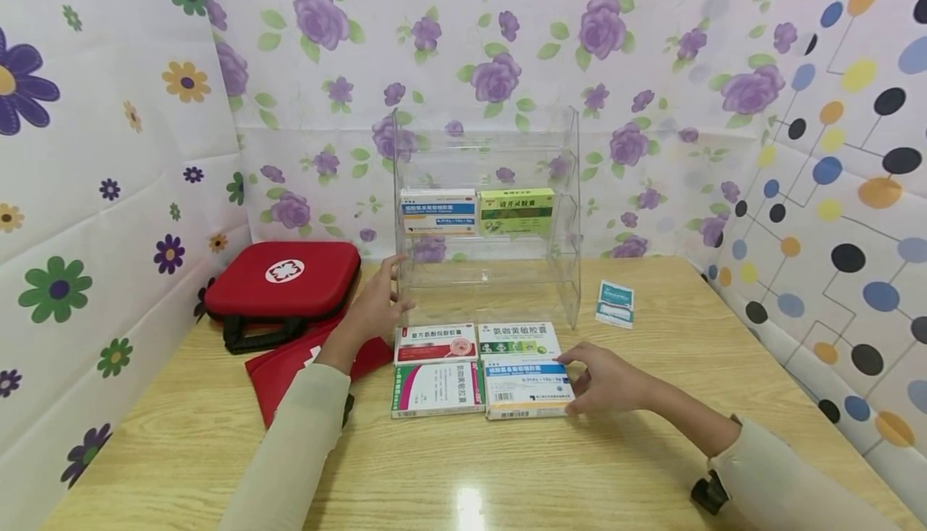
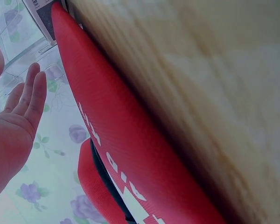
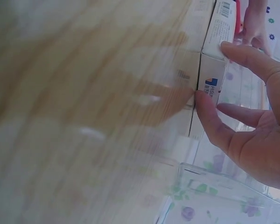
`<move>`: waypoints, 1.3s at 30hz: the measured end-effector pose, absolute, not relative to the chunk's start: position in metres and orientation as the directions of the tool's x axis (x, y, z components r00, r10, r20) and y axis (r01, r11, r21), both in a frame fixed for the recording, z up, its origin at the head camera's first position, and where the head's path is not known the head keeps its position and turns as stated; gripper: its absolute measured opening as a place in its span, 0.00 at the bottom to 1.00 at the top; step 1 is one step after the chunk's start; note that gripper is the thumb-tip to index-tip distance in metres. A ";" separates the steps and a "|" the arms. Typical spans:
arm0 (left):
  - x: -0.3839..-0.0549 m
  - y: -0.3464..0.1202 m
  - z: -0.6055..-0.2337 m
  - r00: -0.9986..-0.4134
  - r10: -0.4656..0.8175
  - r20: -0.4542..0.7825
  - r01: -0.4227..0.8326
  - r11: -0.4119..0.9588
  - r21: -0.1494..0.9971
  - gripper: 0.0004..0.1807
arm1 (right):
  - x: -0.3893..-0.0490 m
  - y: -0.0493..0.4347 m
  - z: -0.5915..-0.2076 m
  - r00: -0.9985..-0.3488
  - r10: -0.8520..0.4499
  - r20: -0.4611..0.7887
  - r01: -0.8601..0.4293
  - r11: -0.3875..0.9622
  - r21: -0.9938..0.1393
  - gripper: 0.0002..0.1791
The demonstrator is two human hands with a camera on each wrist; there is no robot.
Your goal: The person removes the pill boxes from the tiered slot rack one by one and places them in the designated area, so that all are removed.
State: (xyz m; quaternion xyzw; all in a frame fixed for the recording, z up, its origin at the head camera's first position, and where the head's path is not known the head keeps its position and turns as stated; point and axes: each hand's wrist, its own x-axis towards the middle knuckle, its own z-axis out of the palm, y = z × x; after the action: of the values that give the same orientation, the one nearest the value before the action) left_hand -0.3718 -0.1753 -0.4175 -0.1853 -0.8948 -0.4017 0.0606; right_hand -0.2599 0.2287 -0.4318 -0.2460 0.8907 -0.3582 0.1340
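My right hand (image 1: pixel 604 382) holds the right end of a blue-and-white medicine box (image 1: pixel 527 386) lying on the table. In the right wrist view, fingertips and thumb press the edges of that box (image 3: pixel 217 70). Touching it are a green-and-magenta box (image 1: pixel 438 388) on its left and a white-and-green box (image 1: pixel 517 341) behind. A red-and-white box (image 1: pixel 434 344) fills the back left of this group. At the left side of a clear acrylic rack (image 1: pixel 488 273), my left hand (image 1: pixel 372 302) has its fingertips by the rack's edge. Its fingers are loosely extended in the left wrist view.
Another blue-and-white box (image 1: pixel 438 212) and a yellow-green box (image 1: pixel 516 212) stand side by side on a rack tier. Left of the rack, a red first-aid case (image 1: pixel 282 281) lies by a red pouch (image 1: pixel 271 382). A small teal-and-white packet (image 1: pixel 615 304) is at right.
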 end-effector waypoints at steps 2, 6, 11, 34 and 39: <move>-0.371 -0.176 -0.418 -0.925 0.283 0.255 0.378 0.606 0.700 0.48 | -0.260 0.229 -0.432 -0.842 -0.536 -0.060 -0.345 0.622 -0.702 0.42; -0.371 -0.176 -0.418 -0.924 0.281 0.260 0.381 0.602 0.702 0.48 | -0.261 0.229 -0.430 -0.847 -0.527 -0.067 -0.343 0.639 -0.688 0.43; -0.372 -0.175 -0.419 -0.924 0.285 0.257 0.381 0.612 0.693 0.48 | -0.260 0.232 -0.422 -0.855 -0.511 -0.091 -0.336 0.679 -0.653 0.46; -0.370 -0.174 -0.416 -0.936 0.262 0.235 0.351 0.640 0.683 0.48 | -0.308 0.231 -0.376 -0.920 -0.323 0.221 -0.387 0.664 -0.640 0.27; -0.369 -0.173 -0.416 -0.934 0.267 0.235 0.355 0.639 0.683 0.48 | -0.320 0.221 -0.369 -0.924 -0.218 0.315 -0.379 0.641 -0.667 0.25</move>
State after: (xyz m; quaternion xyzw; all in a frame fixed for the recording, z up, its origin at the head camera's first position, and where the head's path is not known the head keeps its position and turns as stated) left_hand -0.3692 -0.1735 -0.4156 -0.1720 -0.9035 -0.3885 0.0564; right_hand -0.3203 0.2208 -0.3691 -0.1660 0.8999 -0.3898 -0.1033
